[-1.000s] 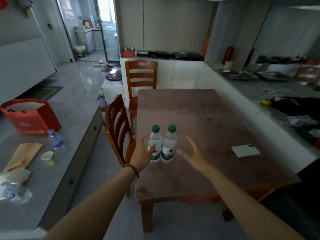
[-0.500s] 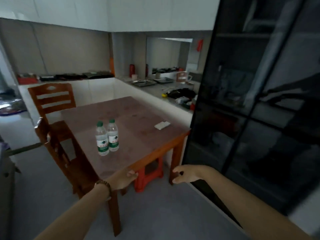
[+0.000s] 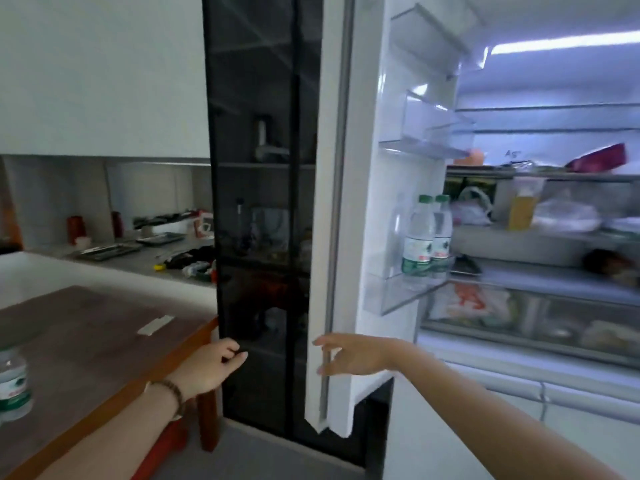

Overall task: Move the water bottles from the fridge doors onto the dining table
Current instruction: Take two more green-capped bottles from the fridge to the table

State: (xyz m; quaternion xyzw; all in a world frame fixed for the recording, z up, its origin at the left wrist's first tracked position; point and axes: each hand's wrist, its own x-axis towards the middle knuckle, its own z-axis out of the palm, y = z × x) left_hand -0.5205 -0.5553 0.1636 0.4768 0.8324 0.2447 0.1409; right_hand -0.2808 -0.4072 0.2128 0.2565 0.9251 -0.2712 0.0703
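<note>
Room: a kitchen and dining corner is seen, with a dark glass cabinet (image 3: 263,216) standing between the wooden bench (image 3: 86,344) on the left and an open fridge on the right.

Fridge door: the white fridge door (image 3: 349,237) is swung open, and its clear door shelf (image 3: 398,292) is turned towards the lit interior.

Bottles to move: two water bottles (image 3: 427,237) with green caps and green labels are stood upright, side by side and touching, in that door shelf.

Bottle on the bench: one similar bottle on the bench (image 3: 12,382) is cut off by the left border of the view; a pale flat object (image 3: 156,324) is lying farther along the bench.

Left grip: the left hand (image 3: 211,367) is held loosely curled near the bench corner, and nothing is held in it.

Right grip: the right hand (image 3: 349,355) is spread open at the lower edge of the fridge door, and nothing is held; whether the edge is touched cannot be told.

Handling: the bottles are judged to be full, so moderately heavy, with thin walls that would yield under a hard squeeze. Whether they are wet cannot be told, but slipperiness from the cold is to be expected.

Where to take hold: the labelled middle of each body is judged best, one bottle per hand, lifted straight up over the shelf rail.
</note>
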